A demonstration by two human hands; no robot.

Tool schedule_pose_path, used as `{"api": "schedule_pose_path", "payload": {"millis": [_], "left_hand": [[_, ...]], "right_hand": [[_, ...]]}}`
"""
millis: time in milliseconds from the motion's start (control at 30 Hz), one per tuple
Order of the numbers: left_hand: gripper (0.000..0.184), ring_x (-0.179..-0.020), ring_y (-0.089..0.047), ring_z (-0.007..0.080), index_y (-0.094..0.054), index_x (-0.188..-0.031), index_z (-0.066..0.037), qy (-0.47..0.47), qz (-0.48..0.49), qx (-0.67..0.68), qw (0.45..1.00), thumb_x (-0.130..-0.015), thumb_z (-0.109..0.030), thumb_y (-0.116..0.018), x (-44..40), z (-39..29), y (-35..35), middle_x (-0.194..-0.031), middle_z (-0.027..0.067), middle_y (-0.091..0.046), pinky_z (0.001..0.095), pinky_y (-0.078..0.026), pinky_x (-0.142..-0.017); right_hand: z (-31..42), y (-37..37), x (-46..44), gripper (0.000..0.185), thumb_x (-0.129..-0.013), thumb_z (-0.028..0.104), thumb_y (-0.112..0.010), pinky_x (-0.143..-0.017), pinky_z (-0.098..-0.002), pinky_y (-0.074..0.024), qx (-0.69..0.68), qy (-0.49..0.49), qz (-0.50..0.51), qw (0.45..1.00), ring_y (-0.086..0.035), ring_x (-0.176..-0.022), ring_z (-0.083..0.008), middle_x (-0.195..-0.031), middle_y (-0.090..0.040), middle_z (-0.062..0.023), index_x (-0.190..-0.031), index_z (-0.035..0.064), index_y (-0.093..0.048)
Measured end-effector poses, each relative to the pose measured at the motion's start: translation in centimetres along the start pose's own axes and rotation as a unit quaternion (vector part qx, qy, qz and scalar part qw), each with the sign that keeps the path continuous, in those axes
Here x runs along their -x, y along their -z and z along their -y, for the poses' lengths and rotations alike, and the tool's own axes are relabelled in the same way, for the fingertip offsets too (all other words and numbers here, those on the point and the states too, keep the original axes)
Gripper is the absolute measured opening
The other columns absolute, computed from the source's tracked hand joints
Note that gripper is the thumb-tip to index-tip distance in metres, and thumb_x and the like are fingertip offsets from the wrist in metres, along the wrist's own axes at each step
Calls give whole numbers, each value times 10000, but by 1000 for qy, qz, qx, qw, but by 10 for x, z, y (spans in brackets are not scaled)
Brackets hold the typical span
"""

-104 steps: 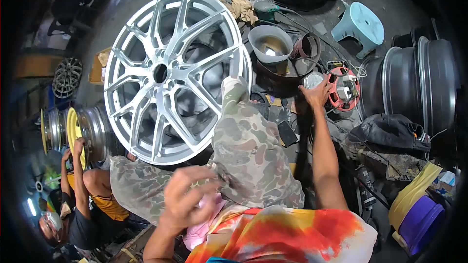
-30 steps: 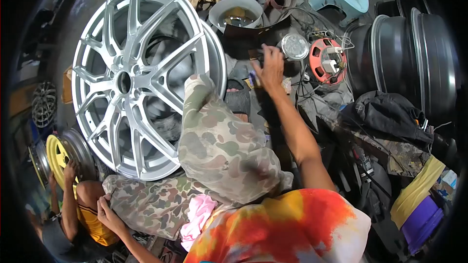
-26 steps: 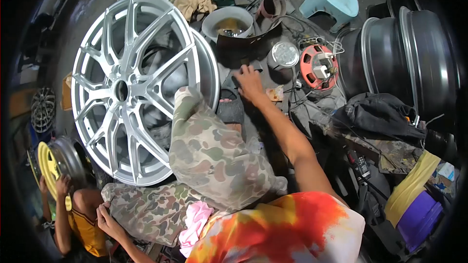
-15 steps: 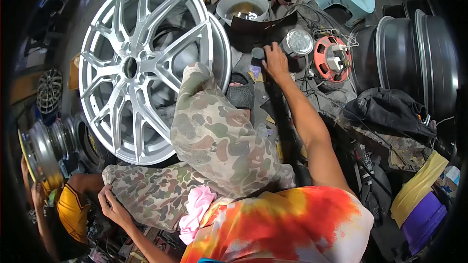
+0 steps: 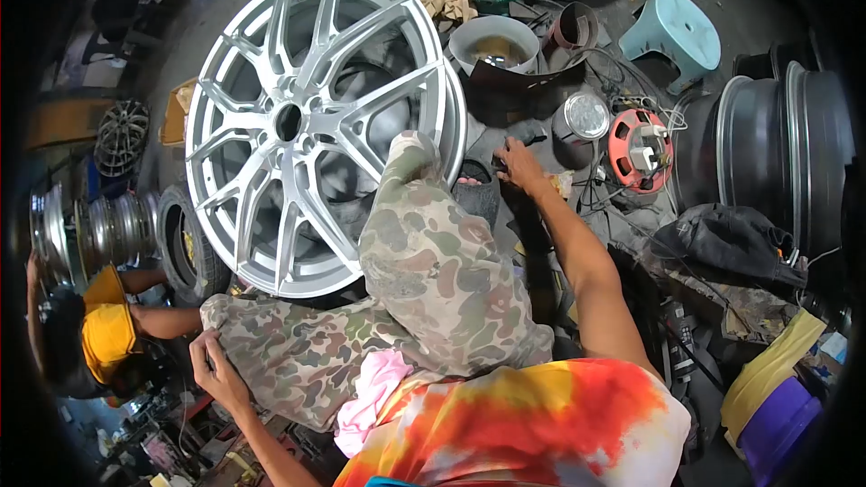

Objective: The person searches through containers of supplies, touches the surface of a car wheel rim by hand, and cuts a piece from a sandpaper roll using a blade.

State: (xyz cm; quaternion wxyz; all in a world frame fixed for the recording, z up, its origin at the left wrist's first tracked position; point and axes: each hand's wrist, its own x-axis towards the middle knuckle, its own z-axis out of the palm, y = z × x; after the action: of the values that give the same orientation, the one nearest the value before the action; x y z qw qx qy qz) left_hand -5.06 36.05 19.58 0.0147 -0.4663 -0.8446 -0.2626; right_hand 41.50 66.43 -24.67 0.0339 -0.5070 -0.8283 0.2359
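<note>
A silver multi-spoke alloy wheel rim (image 5: 289,162) leans in front of me, next to my raised knee in camouflage trousers (image 5: 442,261). My right hand (image 5: 521,166) reaches down to the floor beyond my sandalled foot (image 5: 478,189). Its fingers are closed around a small dark thing, mostly hidden. Just past that hand lies a dark grey piece (image 5: 529,133), and a metal can (image 5: 582,119) stands close by. My left hand (image 5: 219,372) rests against my other knee, its fingers loosely bent and apart, holding nothing visible.
A bowl of liquid (image 5: 494,43) stands behind a dark curved sheet. To the right are a red cable reel (image 5: 640,151), a light blue stool (image 5: 672,36) and dark rims (image 5: 758,144). At left, another person (image 5: 108,334) works near stacked rims and a tyre (image 5: 192,248).
My view has shifted, so the scene sits further right and lower. My right hand has drawn back slightly towards me, its fingers now curled in. The left hand remains at my knee.
</note>
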Motion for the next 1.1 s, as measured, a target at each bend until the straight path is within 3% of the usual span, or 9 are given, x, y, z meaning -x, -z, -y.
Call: {"api": "schedule_pose_path", "payload": {"millis": [67,133,200,267,467,600,800,867,1100], "left_hand": [[208,-976,-639,188,-674,-1031,63,5,-6,-14,1000,-1076,-103,-558,4,4,3,-1028,103,-711,328,-485,-962],[214,-984,-639,190,-675,-1033,62,2,-5,-21,1000,-1079,-109,-554,8,4,6,-1032,102,-709,332,-483,-968],[221,-991,-638,192,-675,-1034,60,-5,9,-27,1000,-1082,-115,-550,11,5,11,-1035,100,-707,336,-482,-973],[237,-1007,-636,197,-676,-1036,57,-14,3,-42,999,-1087,-133,-545,11,5,14,-1042,99,-702,340,-475,-981],[209,-1048,-640,244,-679,-1031,61,-34,3,-51,998,-1064,-116,-573,16,0,3,-1069,125,-688,368,-472,-1005],[168,-1081,-645,306,-684,-1042,65,-72,-7,-106,992,-1030,-83,-607,14,-11,-12,-1126,163,-680,397,-475,-1007],[171,-1107,-644,317,-697,-1049,49,-67,-10,-91,994,-1031,-99,-614,10,-8,-12,-1136,159,-684,411,-478,-1003],[171,-1108,-646,323,-701,-1051,44,-60,-20,-94,994,-1034,-101,-612,12,-4,-10,-1142,160,-687,415,-478,-1006],[182,-1269,-583,348,-711,-1114,15,-53,-41,-129,989,-1033,-109,-605,33,-2,-7,-1323,161,-652,471,-442,-1080]], "right_hand": [[-3,7,-2,479,-788,231,-876,-905,-509,-553,-16,16,-15,1000,-616,-1124,-390,-1191,-551,-169,-1212,152,-669],[-7,18,-7,275,-839,161,-805,-851,-522,-559,-53,-59,-175,981,-654,-1024,-415,-1116,-572,-177,-1066,107,-659],[-3,51,-2,204,-847,112,-756,-805,-540,-553,-75,-54,-278,956,-665,-945,-432,-1066,-582,-175,-989,78,-614],[-8,80,4,256,-850,127,-760,-797,-549,-544,-100,-89,-210,968,-666,-936,-430,-1065,-580,-165,-1046,78,-604],[11,94,28,499,-787,123,-859,-815,-538,-541,-105,-56,-239,964,-659,-973,-454,-1170,-572,-179,-1202,76,-585],[25,58,57,428,-807,85,-821,-809,-542,-529,-148,-104,-275,944,-642,-968,-460,-1087,-576,-205,-1170,57,-596],[81,-9,129,174,-928,140,-693,-734,-533,-516,-205,-106,-220,948,-645,-865,-440,-969,-594,-206,-1029,36,-597],[105,-4,144,179,-933,128,-689,-727,-515,-519,-221,-110,-230,941,-649,-845,-441,-961,-603,-194,-1079,49,-620],[57,-68,131,191,-917,87,-705,-703,-456,-516,-262,-98,-317,906,-655,-789,-340,-910,-611,-141,-1095,48,-649]]}}
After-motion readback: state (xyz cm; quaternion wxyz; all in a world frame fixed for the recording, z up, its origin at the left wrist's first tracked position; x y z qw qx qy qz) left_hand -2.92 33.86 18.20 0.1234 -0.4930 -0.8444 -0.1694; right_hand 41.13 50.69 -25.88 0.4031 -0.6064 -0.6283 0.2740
